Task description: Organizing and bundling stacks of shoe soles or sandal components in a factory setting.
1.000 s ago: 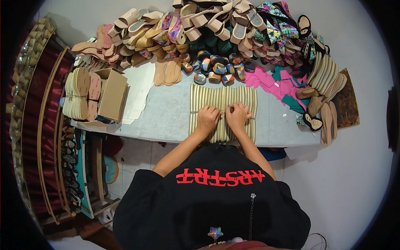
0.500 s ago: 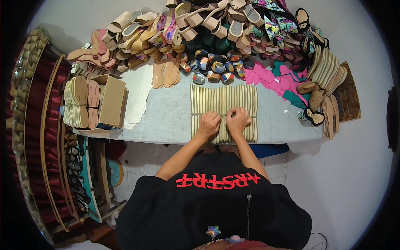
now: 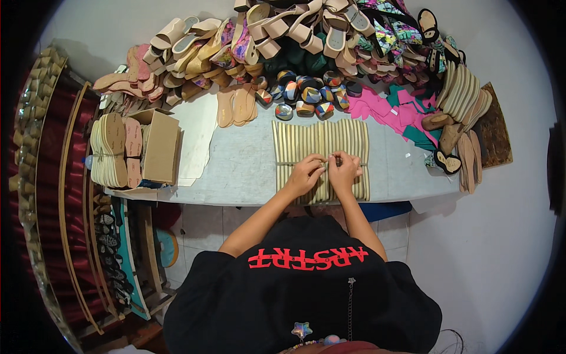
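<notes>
A bundle of striped cream-and-olive shoe insoles (image 3: pixel 295 137) stands on edge in a tight row at the table's near edge. A thin dark cord (image 3: pixel 282 163) runs across its middle. My left hand (image 3: pixel 308 175) is closed over the centre of the bundle, thumb and fingertips pinched at the cord. Close beside it, my right hand (image 3: pixel 344 171) is closed too, pinching at the same spot. The fingers hide most of the cord between them, so I cannot tell whether it is knotted.
Left on the table (image 3: pixel 236 171) is a cardboard box (image 3: pixel 160 147) beside tied insoles (image 3: pixel 106 159). Multicoloured heels (image 3: pixel 306 94) lie beyond the bundle, with piled sandals (image 3: pixel 283 29) behind. Pink scraps (image 3: pixel 371 106) and more striped insoles (image 3: pixel 466 91) are at right.
My left hand has turned and shifted slightly right, its fingertips nearer the right hand. The right hand stays over the middle of the bundle, its fingers slightly repositioned.
</notes>
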The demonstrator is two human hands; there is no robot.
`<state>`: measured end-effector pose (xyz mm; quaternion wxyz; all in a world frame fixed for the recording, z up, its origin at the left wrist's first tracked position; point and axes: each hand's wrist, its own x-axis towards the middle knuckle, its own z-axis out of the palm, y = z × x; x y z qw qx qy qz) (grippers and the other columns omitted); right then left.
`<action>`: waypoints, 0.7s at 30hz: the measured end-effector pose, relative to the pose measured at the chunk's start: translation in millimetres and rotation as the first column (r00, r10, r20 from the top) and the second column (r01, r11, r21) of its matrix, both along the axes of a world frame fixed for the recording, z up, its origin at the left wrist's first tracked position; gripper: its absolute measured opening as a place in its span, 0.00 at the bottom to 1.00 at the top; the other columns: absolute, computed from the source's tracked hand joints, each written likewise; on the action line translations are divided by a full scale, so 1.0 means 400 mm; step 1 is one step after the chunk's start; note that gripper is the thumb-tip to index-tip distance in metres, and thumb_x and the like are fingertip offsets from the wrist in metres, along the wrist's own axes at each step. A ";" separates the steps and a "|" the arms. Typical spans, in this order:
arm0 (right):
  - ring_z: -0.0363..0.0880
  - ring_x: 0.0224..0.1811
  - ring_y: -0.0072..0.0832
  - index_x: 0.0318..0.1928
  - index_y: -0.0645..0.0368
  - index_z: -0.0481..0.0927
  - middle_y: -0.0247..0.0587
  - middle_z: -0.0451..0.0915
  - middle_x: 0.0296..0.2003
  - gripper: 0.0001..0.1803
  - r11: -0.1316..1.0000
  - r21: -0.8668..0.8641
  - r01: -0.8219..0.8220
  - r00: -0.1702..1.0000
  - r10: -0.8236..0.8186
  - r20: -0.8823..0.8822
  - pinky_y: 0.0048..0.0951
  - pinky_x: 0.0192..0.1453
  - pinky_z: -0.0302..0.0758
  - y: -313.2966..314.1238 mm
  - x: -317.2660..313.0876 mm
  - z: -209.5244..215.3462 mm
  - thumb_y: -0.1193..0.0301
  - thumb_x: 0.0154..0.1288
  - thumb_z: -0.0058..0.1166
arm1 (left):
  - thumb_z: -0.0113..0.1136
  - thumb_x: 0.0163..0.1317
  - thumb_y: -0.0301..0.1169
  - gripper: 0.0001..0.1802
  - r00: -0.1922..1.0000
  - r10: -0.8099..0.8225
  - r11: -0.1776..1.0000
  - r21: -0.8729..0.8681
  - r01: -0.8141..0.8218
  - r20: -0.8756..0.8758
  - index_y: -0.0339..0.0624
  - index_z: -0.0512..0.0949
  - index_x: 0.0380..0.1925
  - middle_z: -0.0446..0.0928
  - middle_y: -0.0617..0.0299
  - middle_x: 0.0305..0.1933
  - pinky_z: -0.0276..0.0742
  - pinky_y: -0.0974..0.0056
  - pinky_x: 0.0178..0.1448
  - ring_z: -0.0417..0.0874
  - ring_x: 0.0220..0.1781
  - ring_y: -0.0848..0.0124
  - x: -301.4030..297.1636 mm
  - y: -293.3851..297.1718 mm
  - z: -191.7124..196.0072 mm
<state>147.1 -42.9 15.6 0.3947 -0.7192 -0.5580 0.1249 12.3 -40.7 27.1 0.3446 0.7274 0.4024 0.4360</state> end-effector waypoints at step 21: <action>0.63 0.40 0.35 0.26 0.55 0.74 0.37 0.73 0.26 0.05 0.972 0.052 0.231 0.951 -0.236 0.200 0.40 0.44 0.51 0.009 -0.039 -0.043 0.69 0.48 0.54 | 0.50 0.56 0.28 0.08 0.964 0.102 0.978 -0.151 -0.142 -0.247 0.35 0.74 0.27 0.75 0.51 0.26 0.69 0.58 0.36 0.74 0.31 0.55 0.007 0.011 -0.008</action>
